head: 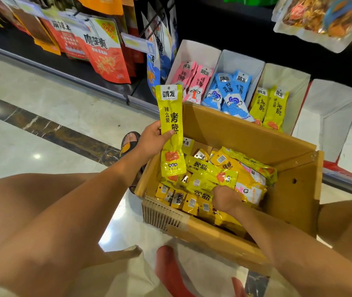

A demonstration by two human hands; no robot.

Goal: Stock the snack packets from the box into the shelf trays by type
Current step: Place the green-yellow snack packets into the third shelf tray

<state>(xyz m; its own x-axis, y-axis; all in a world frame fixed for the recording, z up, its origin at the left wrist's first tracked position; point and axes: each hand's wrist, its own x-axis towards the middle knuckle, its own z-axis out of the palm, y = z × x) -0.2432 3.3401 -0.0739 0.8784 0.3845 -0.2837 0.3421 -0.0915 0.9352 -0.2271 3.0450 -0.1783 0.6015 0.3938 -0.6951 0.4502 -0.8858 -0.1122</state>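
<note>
early going here: left hand (151,140) grips 1 yellow packet (172,125) upright over the box (245,133), right hand (224,198) is buried in the pile (209,170), its grip hidden so i cannot tell, and the yellow tray (286,78) shows just 2 packets.

The left hand (151,140) grips a long yellow packet (172,129) upright over the ten-o'clock corner of the cardboard box (245,133). The right hand (224,198) is down among the loose yellow packets (205,168) inside, fingertips buried. Toward one o'clock, white trays (194,50) hold pink packets (194,82), blue packets (230,91) and shelved yellow packets (271,106), side by side.
</note>
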